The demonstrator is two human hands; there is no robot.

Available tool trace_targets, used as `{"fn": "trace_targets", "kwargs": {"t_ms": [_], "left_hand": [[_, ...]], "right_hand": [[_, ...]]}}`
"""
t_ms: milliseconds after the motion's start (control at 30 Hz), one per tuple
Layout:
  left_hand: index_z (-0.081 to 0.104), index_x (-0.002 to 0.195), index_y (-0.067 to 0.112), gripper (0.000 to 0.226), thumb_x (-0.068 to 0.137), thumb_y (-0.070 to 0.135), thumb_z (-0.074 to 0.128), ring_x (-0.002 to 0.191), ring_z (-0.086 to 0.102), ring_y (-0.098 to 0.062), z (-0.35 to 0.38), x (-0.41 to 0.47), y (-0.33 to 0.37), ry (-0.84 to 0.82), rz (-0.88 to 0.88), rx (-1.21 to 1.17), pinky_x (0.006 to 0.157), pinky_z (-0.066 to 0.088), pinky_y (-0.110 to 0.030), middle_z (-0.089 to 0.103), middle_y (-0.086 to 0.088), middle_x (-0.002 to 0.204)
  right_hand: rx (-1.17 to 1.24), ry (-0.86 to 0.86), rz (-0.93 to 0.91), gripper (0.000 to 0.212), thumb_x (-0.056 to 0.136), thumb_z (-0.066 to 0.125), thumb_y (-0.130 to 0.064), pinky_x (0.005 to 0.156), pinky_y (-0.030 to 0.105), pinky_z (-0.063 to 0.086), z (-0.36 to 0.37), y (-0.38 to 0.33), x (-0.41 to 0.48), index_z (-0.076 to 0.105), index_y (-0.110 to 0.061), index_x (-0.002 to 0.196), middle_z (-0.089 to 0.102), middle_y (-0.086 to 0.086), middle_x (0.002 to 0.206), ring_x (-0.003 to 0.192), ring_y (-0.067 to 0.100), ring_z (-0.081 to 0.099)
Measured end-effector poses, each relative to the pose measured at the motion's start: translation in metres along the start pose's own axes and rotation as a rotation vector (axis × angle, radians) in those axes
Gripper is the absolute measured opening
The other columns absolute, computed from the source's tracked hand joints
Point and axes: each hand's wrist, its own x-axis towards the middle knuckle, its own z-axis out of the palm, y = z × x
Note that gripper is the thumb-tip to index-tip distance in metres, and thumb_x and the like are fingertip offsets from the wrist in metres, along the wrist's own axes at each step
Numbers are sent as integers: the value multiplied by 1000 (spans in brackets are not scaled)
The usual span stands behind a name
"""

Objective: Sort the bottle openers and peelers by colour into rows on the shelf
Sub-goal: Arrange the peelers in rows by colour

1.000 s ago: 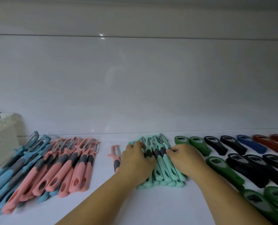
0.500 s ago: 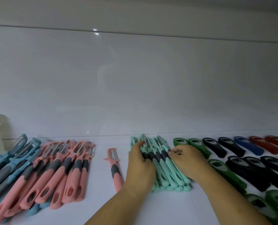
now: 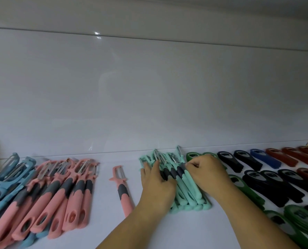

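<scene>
While flanking mint peelers (image 3: pixel 187 192): left hand (image 3: pixel 156 185) flat; right hand (image 3: pixel 209 174) curled

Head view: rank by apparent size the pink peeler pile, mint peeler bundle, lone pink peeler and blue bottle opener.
1. pink peeler pile
2. mint peeler bundle, partly hidden
3. lone pink peeler
4. blue bottle opener, though it lies farther back, so true size is unsure
</scene>
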Motion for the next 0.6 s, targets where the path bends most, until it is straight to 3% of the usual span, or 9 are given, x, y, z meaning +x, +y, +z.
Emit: {"fn": "trace_targets", "kwargs": {"t_ms": [100, 167, 233, 333, 367, 400, 467, 533, 600], "left_hand": [[45, 98, 33, 31, 73, 15, 46, 131, 34, -28, 2, -2, -3, 33, 50, 19, 110, 31, -46, 44, -6, 130], [51, 93, 36, 34, 66, 18, 41, 117, 47, -25, 2, -4, -6, 40, 67, 28, 102, 41, -45, 51, 0, 116], [50, 91, 40, 34, 67, 17, 42, 115, 50, -21, -1, -9, -5, 32, 93, 36, 104, 40, -41, 51, 5, 114], [42, 122, 38, 40, 86, 20, 51, 132, 34, -12, -9, -13, -1, 120, 118, 277, 107, 10, -21, 36, 15, 132], [36, 132, 36, 45, 89, 30, 51, 133, 30, -9, -14, -14, 1, 169, 132, 411, 108, 8, -24, 32, 15, 137], [31, 137, 36, 50, 90, 40, 50, 131, 32, -9, -18, -14, 2, 191, 147, 513, 111, 15, -33, 33, 15, 138], [28, 137, 34, 56, 88, 54, 46, 122, 42, -13, -23, -13, 2, 178, 164, 642, 101, 38, -43, 45, 11, 129], [29, 134, 31, 55, 88, 58, 43, 112, 52, -17, -23, -11, 2, 138, 132, 719, 93, 45, -44, 55, 8, 116], [31, 130, 30, 49, 89, 56, 41, 102, 58, -18, -22, -11, 0, 124, 110, 768, 92, 44, -44, 61, 9, 105]], "right_hand": [[13, -37, 26, 39, 88, 60, -30, 49, 27, 40, 1, 1, 0, 55, -6, 57, 50, 6, 49, 46, 22, 43], [38, -74, 51, 35, 82, 66, -36, 61, 32, 55, 3, 0, -2, 68, -3, 72, 70, 9, 67, 62, 25, 64], [29, -52, 49, 32, 79, 67, -34, 60, 34, 54, 2, -2, -2, 69, -2, 75, 70, 12, 71, 57, 22, 62], [91, 49, 24, 32, 82, 65, -28, 46, 29, 38, -5, -7, -2, 63, -4, 61, 59, 6, 50, 45, 10, 38], [125, 61, 15, 33, 83, 65, -25, 45, 26, 36, -7, -9, -4, 61, -8, 54, 55, 1, 45, 42, 8, 36], [136, 61, -3, 35, 82, 65, -24, 43, 20, 34, -7, -13, -6, 58, -13, 50, 53, -4, 41, 40, 6, 35], [93, 66, -52, 29, 81, 67, -23, 43, 19, 42, -2, -19, -10, 63, -14, 54, 60, -6, 46, 40, 6, 43], [23, 93, -99, 20, 80, 67, -25, 55, 30, 53, 5, -24, -11, 69, -11, 66, 67, 0, 58, 53, 14, 60], [-54, 107, -128, 19, 79, 65, -29, 61, 32, 53, 11, -26, -10, 71, -12, 74, 67, 1, 64, 65, 17, 63]]}}
